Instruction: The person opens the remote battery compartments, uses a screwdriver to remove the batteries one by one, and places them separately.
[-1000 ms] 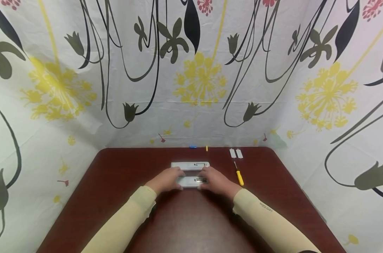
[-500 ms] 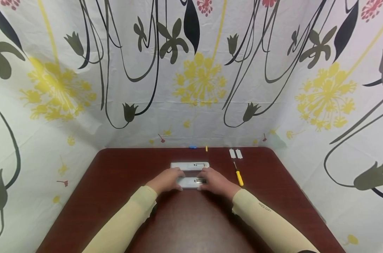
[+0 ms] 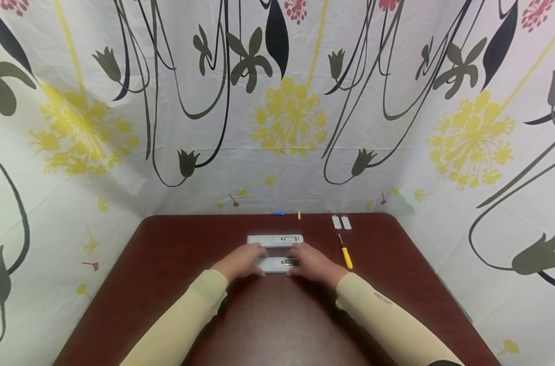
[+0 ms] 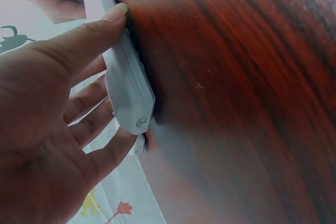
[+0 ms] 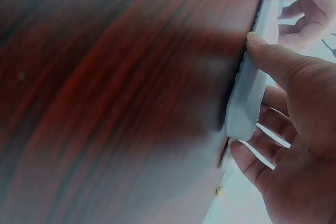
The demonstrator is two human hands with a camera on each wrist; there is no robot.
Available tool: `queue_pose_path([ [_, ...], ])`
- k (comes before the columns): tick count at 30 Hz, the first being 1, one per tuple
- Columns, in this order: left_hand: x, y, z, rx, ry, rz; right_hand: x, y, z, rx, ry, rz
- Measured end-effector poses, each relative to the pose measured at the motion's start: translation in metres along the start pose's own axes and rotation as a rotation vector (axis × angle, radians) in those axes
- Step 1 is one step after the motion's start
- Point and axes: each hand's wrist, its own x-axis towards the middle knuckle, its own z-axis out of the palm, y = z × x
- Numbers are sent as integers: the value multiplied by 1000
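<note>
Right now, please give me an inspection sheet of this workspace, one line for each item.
Surface: dark red wooden table.
Job's things: near white remote held at both ends; second white remote lies just behind it.
Clutter: yellow-handled screwdriver, two small white pieces, blue bit, yellow bit.
Grippers: left hand and right hand both grip the near remote.
Cables: nothing seen.
Surroundings: floral curtain on three sides.

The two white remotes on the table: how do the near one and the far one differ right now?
The near remote is gripped at both ends, by the left hand and the right hand; the far remote lies untouched. The near remote's ends are covered by fingers, while the far remote shows full length. Both are white, long, slim and lie crosswise and parallel on the dark red table.
</note>
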Motion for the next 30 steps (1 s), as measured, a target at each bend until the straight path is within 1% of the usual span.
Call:
queue_pose_path([
  [16,0,0,1,14,5,13,1,1,1,31,-12,5],
  [20,-1,0,1,-17,5,-3,1,2,2,32,-20,15],
  [25,-1,1,2,-43,5,-42,0,1,3,41,-16,32],
  [30,0,2,3,-42,11,-56,-3,2,1,59,24,72],
])
